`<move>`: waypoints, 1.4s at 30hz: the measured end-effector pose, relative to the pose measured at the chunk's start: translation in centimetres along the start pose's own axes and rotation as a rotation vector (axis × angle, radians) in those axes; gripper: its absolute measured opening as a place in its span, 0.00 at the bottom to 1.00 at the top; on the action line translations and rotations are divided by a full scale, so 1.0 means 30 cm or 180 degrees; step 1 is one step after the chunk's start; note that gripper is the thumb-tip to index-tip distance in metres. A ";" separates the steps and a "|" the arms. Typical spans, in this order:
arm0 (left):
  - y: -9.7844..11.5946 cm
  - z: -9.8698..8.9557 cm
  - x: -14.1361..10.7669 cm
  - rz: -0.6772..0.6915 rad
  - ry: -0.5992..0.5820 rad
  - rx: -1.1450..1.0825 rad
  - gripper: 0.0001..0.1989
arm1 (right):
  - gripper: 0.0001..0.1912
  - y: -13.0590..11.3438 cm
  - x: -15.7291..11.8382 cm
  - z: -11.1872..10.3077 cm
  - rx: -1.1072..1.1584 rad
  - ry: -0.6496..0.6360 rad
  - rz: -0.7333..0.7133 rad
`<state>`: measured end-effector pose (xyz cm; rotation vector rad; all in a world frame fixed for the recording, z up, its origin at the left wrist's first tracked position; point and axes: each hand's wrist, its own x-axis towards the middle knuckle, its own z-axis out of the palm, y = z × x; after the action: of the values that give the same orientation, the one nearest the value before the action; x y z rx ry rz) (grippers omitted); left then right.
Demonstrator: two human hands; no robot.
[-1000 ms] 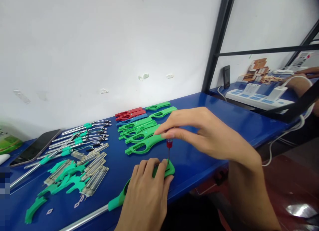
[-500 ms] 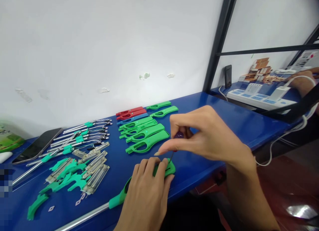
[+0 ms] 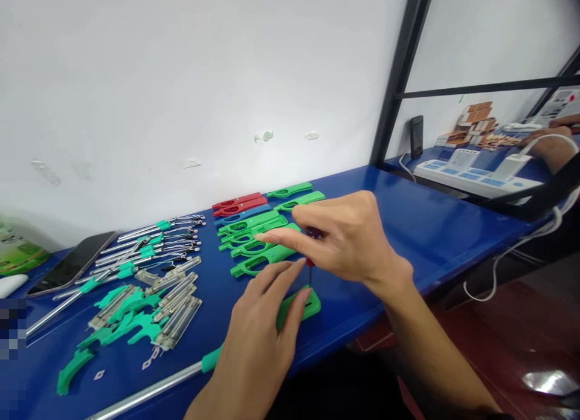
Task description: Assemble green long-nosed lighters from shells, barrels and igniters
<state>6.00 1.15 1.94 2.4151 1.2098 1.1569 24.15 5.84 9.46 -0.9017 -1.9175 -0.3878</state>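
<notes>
Screwdriver upright on a green handle near the surface's front edge

On my feed the green handle lies close to the front edge of the blue surface, well short of the right-hand corner. Its metal tube runs off to the left until the bottom of my view cuts it.

I read the step in hand as turning the screwdriver in the handle's end. To do it well, I would keep the shaft square to the plastic, lean on it lightly, turn in short even twists and ease off once it resists. The handle should be pinned flat, since a rocking part could let the tip skid toward the left thumb.

I see the right hand grasping the screwdriver's grip, its fingers curled in and its thumb stretched out to the left. The wrist sits raised above the surface, and the forearm slants up across the front edge.

The left hand comes in low over the front edge, its thumb resting on the green handle beside the shaft and its index finger lifted toward the screwdriver's red collar. I cannot tell whether that fingertip touches the collar, nor how firmly the hidden fingers hold the handle.
</notes>
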 end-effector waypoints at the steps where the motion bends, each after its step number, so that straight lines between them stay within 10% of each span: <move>1: 0.008 0.003 0.016 -0.0057 0.0017 -0.0139 0.12 | 0.38 -0.002 0.001 0.000 -0.0007 0.0014 -0.0016; 9: 0.050 0.046 0.049 -0.0473 0.0051 -0.0553 0.07 | 0.32 -0.030 -0.003 -0.076 -0.0009 -0.0571 0.0086; 19: 0.045 0.052 0.039 -0.0456 0.0054 -0.0769 0.12 | 0.06 0.005 0.001 -0.141 0.1724 -0.1004 0.0638; 26: 0.045 0.054 0.027 -0.0730 0.0073 -0.0765 0.07 | 0.11 -0.024 -0.005 -0.123 0.0797 -0.0671 0.0582; 36: 0.042 0.051 0.025 -0.0673 -0.0029 -0.0780 0.09 | 0.05 0.011 -0.003 -0.159 0.1499 -0.0982 0.0778; 42: 0.042 0.047 0.029 -0.0540 -0.0013 -0.0726 0.09 | 0.17 -0.006 0.000 -0.156 0.1122 -0.0942 0.1096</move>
<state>8.07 1.22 2.10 2.1051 1.1842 1.1682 26.95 2.90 11.81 -1.0656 -1.9597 0.2953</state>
